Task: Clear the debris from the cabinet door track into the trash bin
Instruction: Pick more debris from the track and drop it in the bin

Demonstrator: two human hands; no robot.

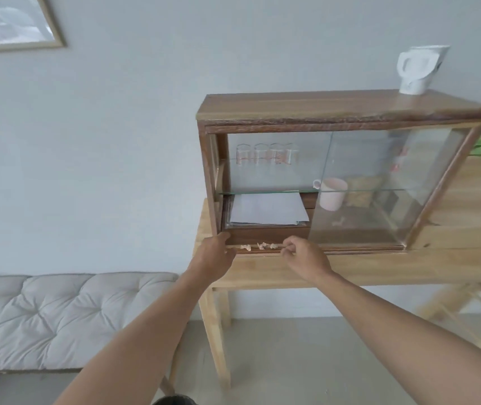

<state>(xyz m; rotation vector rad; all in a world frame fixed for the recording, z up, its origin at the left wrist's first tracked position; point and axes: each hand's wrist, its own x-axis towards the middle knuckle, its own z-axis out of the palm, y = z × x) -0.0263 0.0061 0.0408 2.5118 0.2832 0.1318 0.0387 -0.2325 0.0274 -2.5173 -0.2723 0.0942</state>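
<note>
We face a dark wooden glass-door cabinet (341,112) on a pale wood table (379,267), grey wall behind. Our left hand (214,258) rests on the cabinet's lower left corner, its grip hidden. Our right hand (306,257) pinches at the bottom track; held contents unclear. Pale crumpled debris bits (258,246) lie in that track between our hands.

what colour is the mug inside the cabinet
Pale pink; the mug shows behind the glass door in the head view.
</note>
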